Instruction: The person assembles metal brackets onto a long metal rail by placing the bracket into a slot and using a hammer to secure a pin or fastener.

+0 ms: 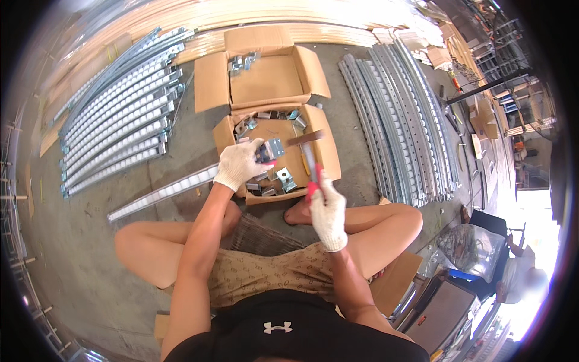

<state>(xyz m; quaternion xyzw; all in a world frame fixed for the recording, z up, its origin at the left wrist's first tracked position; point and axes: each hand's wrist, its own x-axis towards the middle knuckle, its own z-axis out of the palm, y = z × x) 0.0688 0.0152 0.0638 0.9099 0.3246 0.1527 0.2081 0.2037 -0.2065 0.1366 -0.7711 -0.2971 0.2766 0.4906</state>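
Note:
My left hand (238, 164), in a white knit glove, is closed around the end of a roller track (163, 193), a metal rail with white rollers that slants down to the left floor. At that end, just beyond my fingers, sits a shiny metal bracket (275, 146). My right hand (329, 214), gloved too, grips a hammer (310, 158) by its red handle, the head raised to the right of the bracket and apart from it. Beneath both hands stands an open cardboard box (329, 151) holding several loose metal brackets (284, 179).
Behind it, a second open box (313, 69) holds a few brackets. Finished-looking roller tracks (120, 127) lie in rows at left; grey metal rails (395, 120) are stacked at right. My bent legs (386, 232) flank the near box. Another person (512, 277) is at the lower right.

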